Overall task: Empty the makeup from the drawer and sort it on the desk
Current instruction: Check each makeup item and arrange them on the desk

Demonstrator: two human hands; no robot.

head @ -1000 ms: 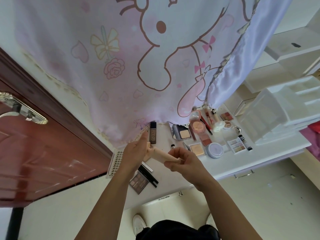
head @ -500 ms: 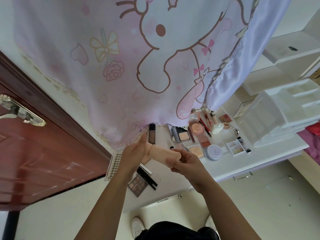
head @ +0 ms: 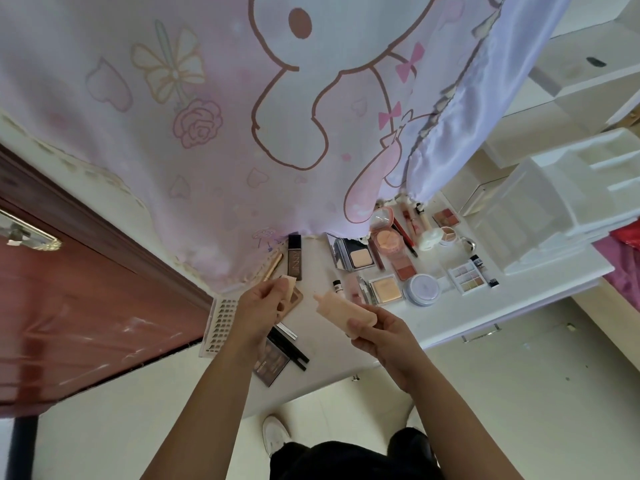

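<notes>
Foundation tube [head: 346,315] in R hand [head: 382,332], cap [head: 288,289] in L hand [head: 258,311].

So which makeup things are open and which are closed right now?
Peach tube: uncapped, held in right hand.
Cap: off, in left hand.
Powder compact: lid open.
Round jar: lid on.
Brown palette: open, flat on desk.

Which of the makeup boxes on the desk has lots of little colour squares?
The white eyeshadow palette at the right, beside the round lilac jar. The other open compacts hold one beige pan.
</notes>
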